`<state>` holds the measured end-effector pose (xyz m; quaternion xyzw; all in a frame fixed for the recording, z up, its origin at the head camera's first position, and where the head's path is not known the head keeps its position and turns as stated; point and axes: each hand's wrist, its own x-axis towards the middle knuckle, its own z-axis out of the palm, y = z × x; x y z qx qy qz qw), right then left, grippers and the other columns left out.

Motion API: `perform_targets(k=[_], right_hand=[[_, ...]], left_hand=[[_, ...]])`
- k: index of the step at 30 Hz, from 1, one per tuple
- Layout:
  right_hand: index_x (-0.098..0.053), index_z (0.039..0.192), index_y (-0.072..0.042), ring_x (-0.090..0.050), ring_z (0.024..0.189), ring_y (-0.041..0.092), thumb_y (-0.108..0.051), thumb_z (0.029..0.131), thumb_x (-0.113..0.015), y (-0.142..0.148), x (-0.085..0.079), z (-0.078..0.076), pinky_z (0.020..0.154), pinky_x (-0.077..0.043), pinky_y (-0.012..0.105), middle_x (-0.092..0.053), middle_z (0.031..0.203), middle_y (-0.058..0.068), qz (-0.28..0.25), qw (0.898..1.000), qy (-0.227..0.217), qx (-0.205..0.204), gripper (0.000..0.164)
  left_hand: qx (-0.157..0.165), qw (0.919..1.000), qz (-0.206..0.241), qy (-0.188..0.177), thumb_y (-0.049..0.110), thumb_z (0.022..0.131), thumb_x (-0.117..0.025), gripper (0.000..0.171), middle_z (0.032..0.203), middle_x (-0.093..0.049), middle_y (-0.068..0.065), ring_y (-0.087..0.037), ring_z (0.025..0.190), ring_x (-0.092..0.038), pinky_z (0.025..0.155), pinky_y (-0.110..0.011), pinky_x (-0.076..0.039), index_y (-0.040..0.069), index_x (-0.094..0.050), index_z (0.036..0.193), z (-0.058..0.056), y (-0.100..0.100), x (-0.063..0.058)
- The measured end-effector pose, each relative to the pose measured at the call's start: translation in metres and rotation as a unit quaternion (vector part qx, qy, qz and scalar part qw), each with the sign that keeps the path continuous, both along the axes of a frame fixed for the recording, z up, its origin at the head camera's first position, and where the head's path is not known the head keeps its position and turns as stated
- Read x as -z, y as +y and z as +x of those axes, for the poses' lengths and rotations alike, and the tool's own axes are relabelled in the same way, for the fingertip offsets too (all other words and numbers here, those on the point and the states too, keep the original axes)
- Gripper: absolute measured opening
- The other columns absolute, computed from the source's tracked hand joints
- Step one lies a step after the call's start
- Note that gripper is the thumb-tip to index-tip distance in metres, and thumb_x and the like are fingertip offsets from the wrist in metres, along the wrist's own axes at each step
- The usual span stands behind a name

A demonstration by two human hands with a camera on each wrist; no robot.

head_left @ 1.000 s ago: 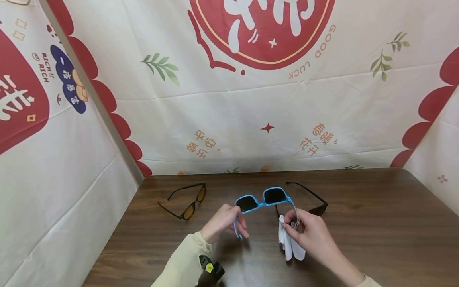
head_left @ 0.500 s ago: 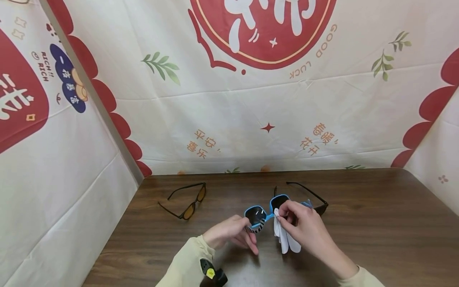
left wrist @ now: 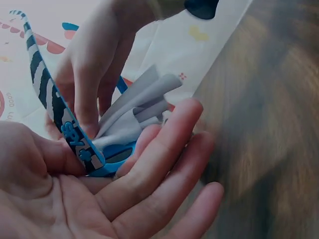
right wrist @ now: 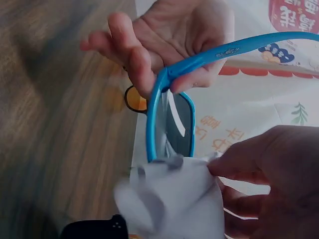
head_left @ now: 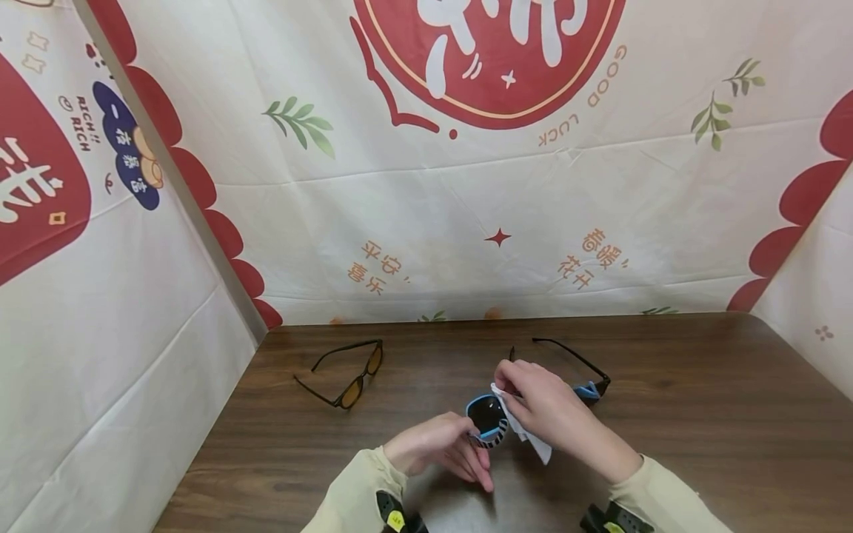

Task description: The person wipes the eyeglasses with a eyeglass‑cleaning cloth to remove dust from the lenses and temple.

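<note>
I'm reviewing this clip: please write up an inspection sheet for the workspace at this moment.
Surface: dark brown wood-grain table.
Job's things: blue-framed sunglasses with dark lenses and zebra-striped outer temple, off the table; thin white cloth, against one side of them.
Clutter: black-framed glasses with amber lenses, lying unfolded on the left; second black-framed pair on the right, partly hidden.
Grips: left grip holds the sunglasses; right grip pinches the cloth.
Cables: nothing seen.
Surroundings: white fabric backdrop with red and leaf prints.
</note>
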<state>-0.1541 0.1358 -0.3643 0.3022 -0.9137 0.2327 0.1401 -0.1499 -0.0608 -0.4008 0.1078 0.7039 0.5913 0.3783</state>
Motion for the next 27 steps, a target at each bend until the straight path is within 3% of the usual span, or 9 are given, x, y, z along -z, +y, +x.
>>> perform_targets(k=[5, 10, 16, 19, 22, 27], right_hand=[[-0.056, 0.085, -0.016, -0.045, 0.066, 0.01, -0.003, 0.081, -0.07, -0.008, 0.003, 0.0, 0.056, -0.04, 0.026, -0.045, 0.076, -0.009, 0.039, 0.999, 0.035, -0.008, 0.02], [-0.059, 0.085, -0.016, -0.052, 0.072, 0.013, 0.001, 0.075, -0.074, -0.014, 0.015, 0.002, 0.059, -0.046, 0.028, -0.051, 0.08, -0.009, 0.027, 0.995, 0.091, -0.021, 0.025], [-0.061, 0.084, -0.019, -0.053, 0.074, 0.008, 0.003, 0.066, -0.076, -0.013, 0.024, 0.009, 0.06, -0.047, 0.027, -0.055, 0.081, -0.012, 0.008, 0.994, 0.081, -0.079, 0.032], [-0.06, 0.079, -0.019, -0.05, 0.071, 0.011, 0.004, 0.062, -0.075, -0.011, 0.026, 0.01, 0.06, -0.043, 0.03, -0.058, 0.078, -0.01, 0.035, 0.991, 0.12, -0.048, 0.032], [-0.061, 0.079, -0.015, -0.049, 0.07, 0.016, 0.003, 0.066, -0.076, -0.013, 0.027, 0.007, 0.061, -0.041, 0.032, -0.06, 0.075, -0.006, 0.048, 0.983, 0.179, -0.003, 0.027], [-0.065, 0.086, -0.012, -0.053, 0.071, 0.017, -0.002, 0.072, -0.079, -0.017, 0.027, -0.001, 0.06, -0.041, 0.032, -0.063, 0.078, -0.003, -0.014, 0.978, 0.209, 0.012, 0.022]], left_hand=[[-0.005, 0.9997, 0.015, -0.017, 0.017, 0.093, -0.037, 0.035, 0.086, -0.068, -0.029, -0.029, 0.082, -0.07, 0.074, -0.037, -0.056, -0.004, -0.063, 0.084, 0.004, 0.003, 0.004], [-0.029, 0.999, 0.028, -0.021, 0.018, 0.095, -0.037, 0.03, 0.081, -0.068, -0.023, -0.023, 0.075, -0.068, 0.074, -0.039, -0.056, 0.002, -0.058, 0.08, 0.005, 0.004, 0.005], [-0.061, 0.9976, 0.033, -0.004, 0.017, 0.095, -0.035, 0.032, 0.071, -0.066, -0.013, -0.02, 0.069, -0.067, 0.071, -0.037, -0.056, 0.004, -0.057, 0.075, 0.003, 0.004, 0.004], [-0.062, 0.9979, 0.018, 0.001, 0.014, 0.093, -0.034, 0.031, 0.07, -0.066, -0.013, -0.018, 0.067, -0.066, 0.068, -0.034, -0.056, 0.004, -0.056, 0.074, 0.003, 0.004, 0.005], [-0.064, 0.9979, 0.008, 0.005, 0.013, 0.09, -0.034, 0.029, 0.07, -0.067, -0.015, -0.016, 0.064, -0.065, 0.066, -0.033, -0.056, 0.004, -0.057, 0.075, 0.003, 0.006, 0.006], [-0.071, 0.9972, 0.015, 0.018, 0.015, 0.089, -0.035, 0.029, 0.071, -0.067, -0.015, -0.017, 0.062, -0.063, 0.066, -0.034, -0.055, 0.001, -0.059, 0.082, 0.0, 0.01, 0.002]])
